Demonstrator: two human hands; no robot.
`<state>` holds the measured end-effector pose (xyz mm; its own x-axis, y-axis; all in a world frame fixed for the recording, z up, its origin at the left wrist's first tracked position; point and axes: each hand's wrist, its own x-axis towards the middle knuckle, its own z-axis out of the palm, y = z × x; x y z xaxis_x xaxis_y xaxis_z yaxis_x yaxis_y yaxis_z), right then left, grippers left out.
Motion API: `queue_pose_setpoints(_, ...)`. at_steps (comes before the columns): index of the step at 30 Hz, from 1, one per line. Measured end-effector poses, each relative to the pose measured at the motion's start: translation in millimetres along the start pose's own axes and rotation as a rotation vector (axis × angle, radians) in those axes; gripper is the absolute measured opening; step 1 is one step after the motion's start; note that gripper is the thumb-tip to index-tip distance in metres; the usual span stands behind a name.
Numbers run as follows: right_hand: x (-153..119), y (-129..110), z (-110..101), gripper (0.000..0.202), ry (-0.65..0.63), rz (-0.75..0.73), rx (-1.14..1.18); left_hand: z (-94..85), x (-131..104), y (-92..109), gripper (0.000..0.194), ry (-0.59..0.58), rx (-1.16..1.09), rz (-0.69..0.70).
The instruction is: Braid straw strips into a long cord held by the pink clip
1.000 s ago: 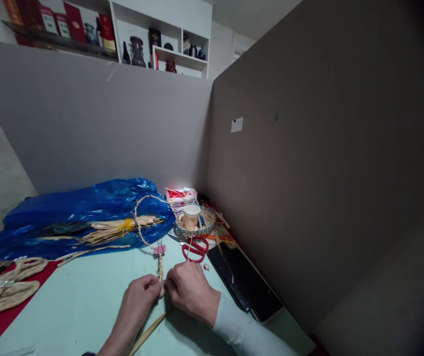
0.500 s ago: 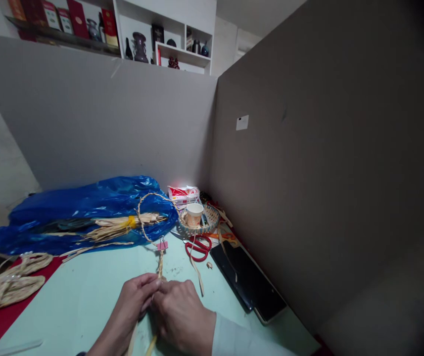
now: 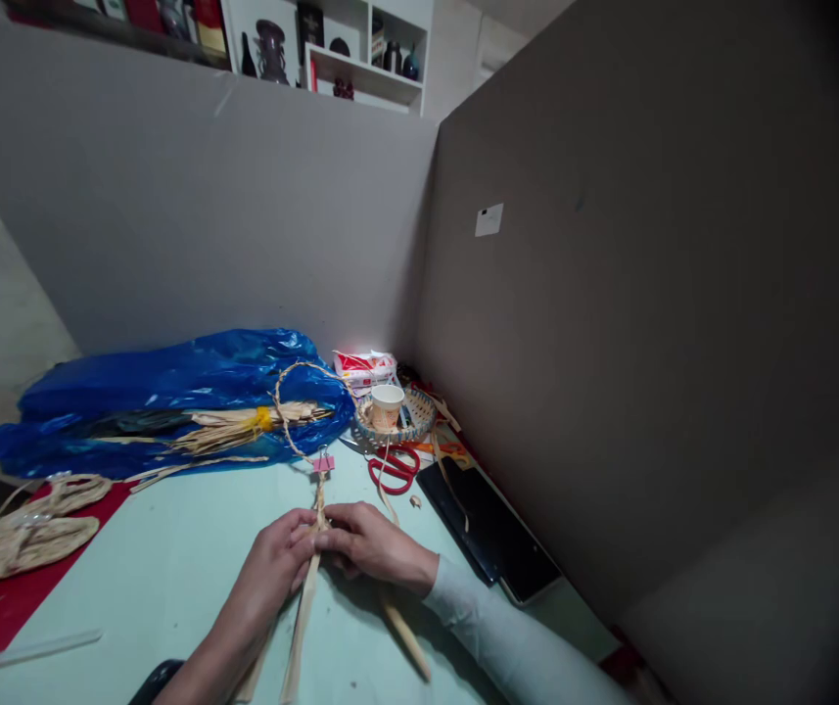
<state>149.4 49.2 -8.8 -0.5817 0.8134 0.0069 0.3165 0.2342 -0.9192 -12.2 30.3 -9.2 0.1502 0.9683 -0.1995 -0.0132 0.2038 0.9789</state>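
A pale straw braid (image 3: 321, 490) runs down from a pink binder clip (image 3: 323, 464) at the table's middle. My left hand (image 3: 281, 555) pinches the braid's lower end from the left. From the right, my right hand (image 3: 367, 544) grips the same spot, thumb and fingers pressed together. Below the hands, loose flat strands (image 3: 302, 627) hang toward the near edge, and another strand (image 3: 405, 632) slants out to the lower right under my right wrist. Beyond the clip, a thin finished cord (image 3: 281, 411) loops up over a blue plastic bag (image 3: 169, 377).
Red-handled scissors (image 3: 396, 472), a woven basket (image 3: 419, 416) with a paper cup (image 3: 388, 406), and a black phone-like slab (image 3: 474, 519) lie to the right. A straw bundle (image 3: 243, 431) rests on the bag. Woven straw sandals (image 3: 29, 539) sit at left. Grey partitions (image 3: 243, 215) enclose the table.
My right hand has shifted up and turned more sideways, with one strand now swung out to the lower right. Both hands stay on the braid. The view has tilted down slightly.
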Motion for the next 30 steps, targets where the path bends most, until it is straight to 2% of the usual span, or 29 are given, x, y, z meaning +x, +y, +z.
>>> queue_pose_setpoints(6,-4,-11,-14,0.024,-0.057,-0.002,-0.108,-6.0,-3,2,0.043,-0.009,0.098,0.014)
queue_pose_setpoints(15,-10,-20,0,0.013,0.096,0.098,-0.397,-5.8,2,-4,0.031,-0.037,0.243,0.064)
queue_pose_setpoints(21,-7,-18,1,0.029,0.159,0.087,-0.290,-4.8,2,-4,0.027,-0.019,0.328,0.089)
queue_pose_setpoints(26,-8,-13,6,0.028,0.239,0.091,-0.171,-1.0,-5,6,0.025,0.026,0.458,0.124)
queue_pose_setpoints(30,-8,-11,7,0.028,0.278,0.114,-0.107,-6.4,-6,15,0.027,0.071,0.577,0.153)
